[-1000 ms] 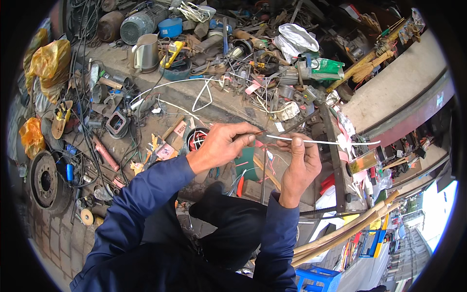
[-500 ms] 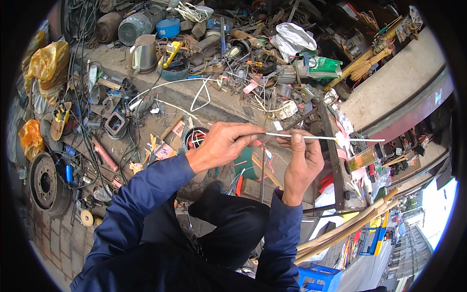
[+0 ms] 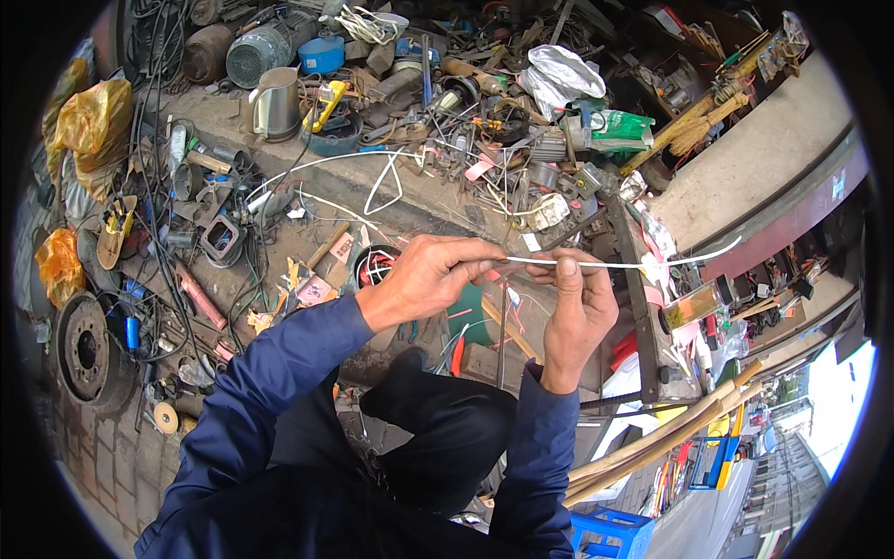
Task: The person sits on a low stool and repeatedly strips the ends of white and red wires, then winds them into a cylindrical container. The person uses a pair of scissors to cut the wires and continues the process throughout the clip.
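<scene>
A thin white wire-like strand (image 3: 626, 265) runs between my two hands in front of my knees. My left hand (image 3: 424, 279) pinches its left end between thumb and fingers, palm downward. Further along, my right hand (image 3: 579, 317) presses the strand with its thumb against bent fingers. Past the right hand, the free end reaches out to the right and curves upward. Whether the strand is a wire, a cord or narrow tubing does not show.
Below my hands stand a dark round container (image 3: 376, 265) with red bits and a green piece (image 3: 473, 315). Ahead lie a metal pitcher (image 3: 276, 104), motors and scrap. A wheel drum (image 3: 86, 349) is at left; long wooden strips (image 3: 652, 438) and a blue stool (image 3: 613, 533) are at right.
The strand's free right end, nearly straight before, now bends upward. My right hand has shifted very slightly left; the left hand is almost where it was.
</scene>
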The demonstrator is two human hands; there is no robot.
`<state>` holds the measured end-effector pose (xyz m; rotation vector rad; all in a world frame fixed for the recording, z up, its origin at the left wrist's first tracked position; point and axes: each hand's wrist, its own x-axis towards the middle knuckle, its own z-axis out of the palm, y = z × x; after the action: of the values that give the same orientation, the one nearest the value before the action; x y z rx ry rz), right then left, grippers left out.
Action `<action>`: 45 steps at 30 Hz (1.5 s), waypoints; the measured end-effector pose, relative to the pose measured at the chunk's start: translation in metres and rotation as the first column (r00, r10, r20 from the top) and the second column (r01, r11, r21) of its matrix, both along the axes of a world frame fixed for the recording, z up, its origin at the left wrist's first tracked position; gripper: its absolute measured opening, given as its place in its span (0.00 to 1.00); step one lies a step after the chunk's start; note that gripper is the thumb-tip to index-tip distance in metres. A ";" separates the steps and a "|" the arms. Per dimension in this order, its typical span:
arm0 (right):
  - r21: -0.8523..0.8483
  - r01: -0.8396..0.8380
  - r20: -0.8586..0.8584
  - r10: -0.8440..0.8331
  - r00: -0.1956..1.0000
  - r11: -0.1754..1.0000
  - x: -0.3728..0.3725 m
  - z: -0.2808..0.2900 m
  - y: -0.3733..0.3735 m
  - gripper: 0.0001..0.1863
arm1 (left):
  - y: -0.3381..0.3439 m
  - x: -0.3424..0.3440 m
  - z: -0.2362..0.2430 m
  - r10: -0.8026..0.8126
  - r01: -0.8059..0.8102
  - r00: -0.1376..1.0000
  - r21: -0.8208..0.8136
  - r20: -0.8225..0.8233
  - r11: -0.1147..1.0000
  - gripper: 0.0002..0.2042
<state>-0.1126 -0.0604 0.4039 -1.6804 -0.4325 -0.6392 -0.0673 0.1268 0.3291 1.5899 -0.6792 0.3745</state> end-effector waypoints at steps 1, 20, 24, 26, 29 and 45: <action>-0.003 -0.008 -0.007 0.008 1.000 1.000 0.000 0.000 -0.001 0.12 | 0.000 0.000 0.000 -0.005 0.005 1.000 -0.003 -0.009 1.000 0.10; -0.048 -0.026 -0.048 0.024 0.999 0.999 0.005 -0.005 -0.005 0.12 | -0.001 0.002 0.001 -0.018 0.017 0.998 0.027 0.066 1.000 0.07; -0.095 -0.052 -0.114 0.041 0.993 0.994 0.009 -0.011 -0.005 0.11 | -0.001 0.002 0.002 -0.020 0.015 0.998 0.096 0.057 0.995 0.08; -0.119 -0.046 -0.157 0.027 0.987 0.992 0.010 -0.015 -0.006 0.11 | -0.003 0.002 -0.004 0.005 -0.016 0.994 0.100 0.111 0.995 0.08; -0.138 -0.029 -0.162 0.006 0.987 0.990 0.009 -0.020 -0.009 0.11 | -0.001 -0.001 -0.025 -0.041 0.054 0.996 0.167 -0.082 0.984 0.09; -0.168 -0.136 -0.397 0.060 0.916 0.976 0.024 -0.097 -0.018 0.10 | 0.010 0.000 -0.106 0.069 -0.055 0.997 0.433 -0.017 0.900 0.09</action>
<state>-0.0888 -0.0789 0.3067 -1.9033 -0.2947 -0.1794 -0.0676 0.1369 0.2233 2.0403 -0.7216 0.2527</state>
